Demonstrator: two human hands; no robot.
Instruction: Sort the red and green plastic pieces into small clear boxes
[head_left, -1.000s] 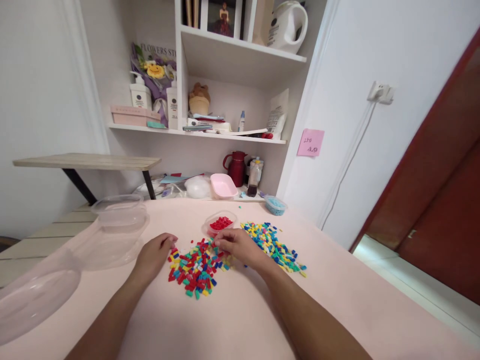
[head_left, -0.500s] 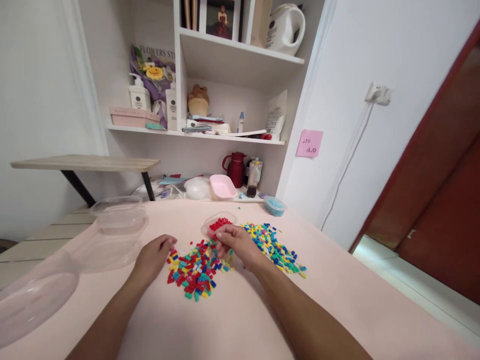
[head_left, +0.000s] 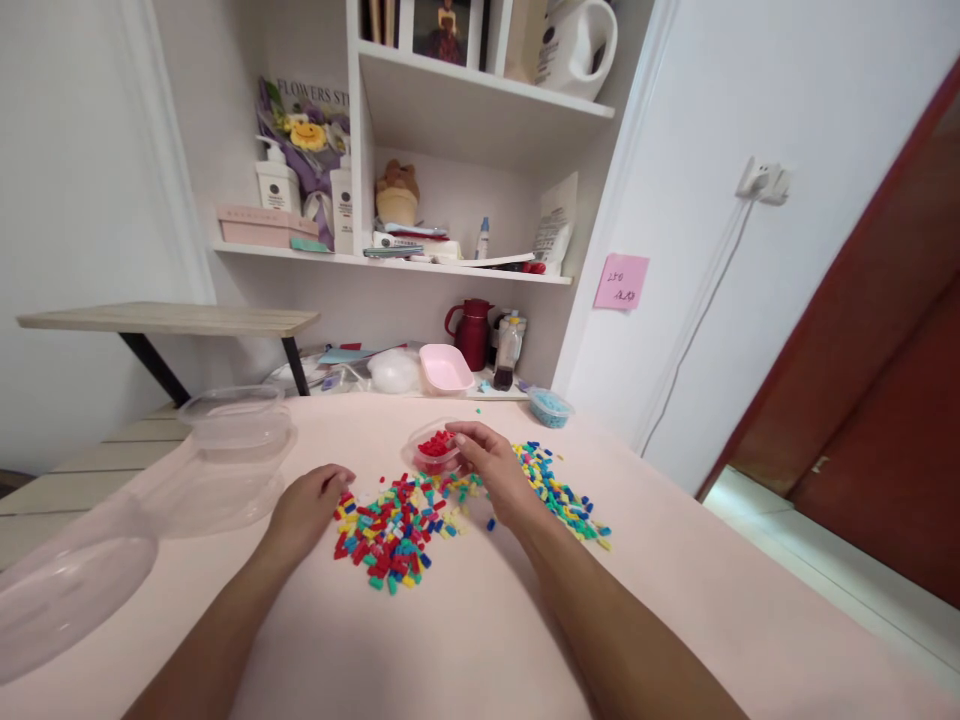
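My right hand (head_left: 491, 470) is over the right rim of a small clear bowl (head_left: 411, 455), its fingers bent together in a pinch. Small red bricks (head_left: 435, 444) lie in that bowl. Whatever sits between the right fingertips is too small to make out. At the left edge of a mixed pile of small coloured bricks (head_left: 390, 535) rests my left hand (head_left: 307, 505), fingers curled in; their inner side is hidden. A second brick pile (head_left: 559, 490), mostly blue, yellow, green and white, spreads to the right, partly behind my right hand.
Clear plastic containers (head_left: 232, 430) and a large clear lid (head_left: 75, 590) lie on the left. A tub of light-blue pieces (head_left: 550, 408) stands at the back right. Behind are a pink basin (head_left: 446, 370), a red jug (head_left: 472, 335) and a bottle (head_left: 508, 355).
My right hand has moved from the mixed pile up and right to the bowl's rim, uncovering more of the pile. My left hand has stayed nearly in place.
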